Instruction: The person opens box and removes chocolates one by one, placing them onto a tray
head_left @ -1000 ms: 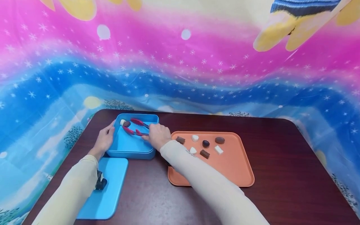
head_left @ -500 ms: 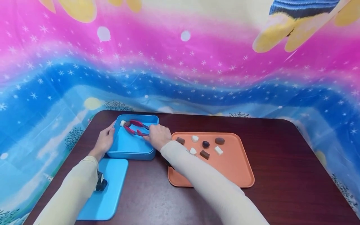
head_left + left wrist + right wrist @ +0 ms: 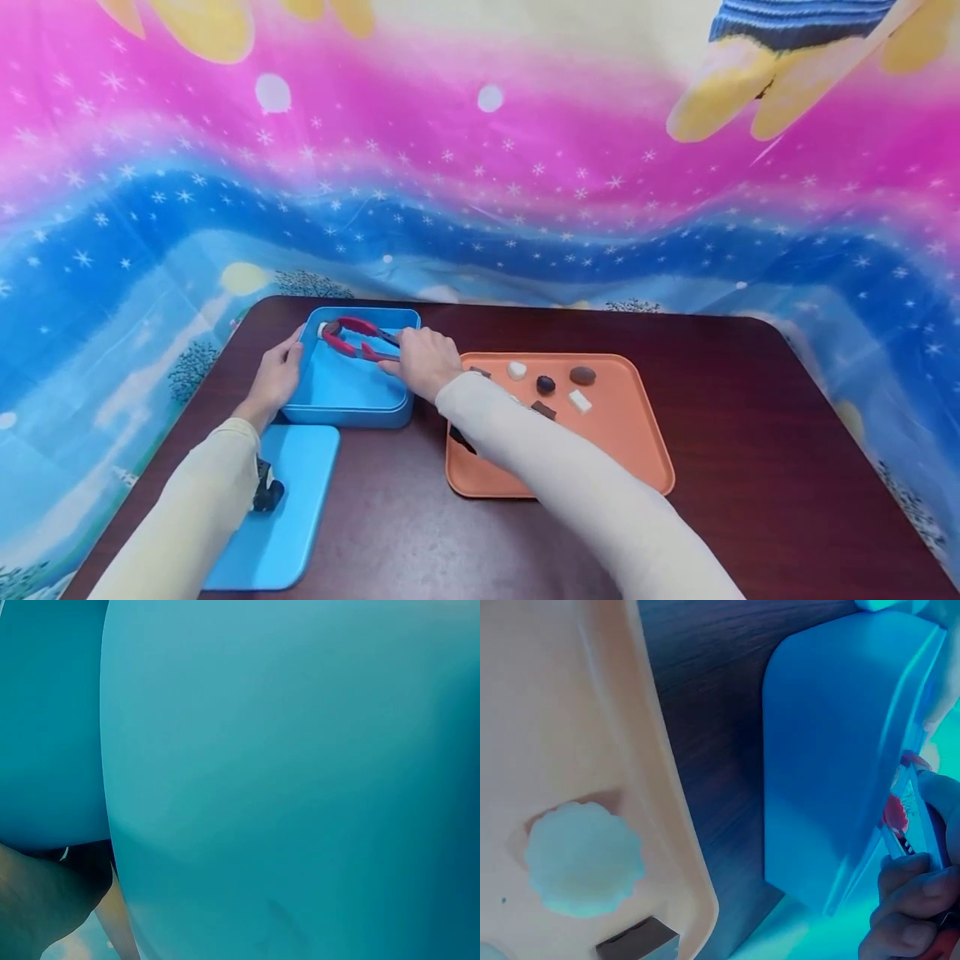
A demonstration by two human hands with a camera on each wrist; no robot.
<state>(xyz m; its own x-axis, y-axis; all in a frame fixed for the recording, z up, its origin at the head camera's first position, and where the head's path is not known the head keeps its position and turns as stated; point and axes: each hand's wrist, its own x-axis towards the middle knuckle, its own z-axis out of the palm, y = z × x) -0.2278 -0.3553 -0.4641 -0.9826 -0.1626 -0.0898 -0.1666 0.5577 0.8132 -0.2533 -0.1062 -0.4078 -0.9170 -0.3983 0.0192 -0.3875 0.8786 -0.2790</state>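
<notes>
My left hand [image 3: 276, 375] rests against the left wall of an open blue box [image 3: 348, 414], its fingers along the outside. In my right hand [image 3: 427, 362] I grip red-tipped tongs [image 3: 358, 324], which reach over the box's right side. Their tips are around a brown chocolate-like piece [image 3: 332, 329] in the far left corner; whether they pinch it is hard to tell. Touching or very close to that piece is a white one [image 3: 322, 331]. The right wrist view shows my curled fingers [image 3: 907, 941] on the tongs beside the box.
An orange tray [image 3: 630, 450] at the right carries several brown, white and dark pieces, including a dark round one [image 3: 545, 385] and a white block [image 3: 580, 401]. My right sleeve covers part of it. A blue lid [image 3: 307, 492] lies in front of the box.
The tongs have closed in around the brown piece, which has shifted slightly left, up to the white piece. The left hand stays at the box wall.
</notes>
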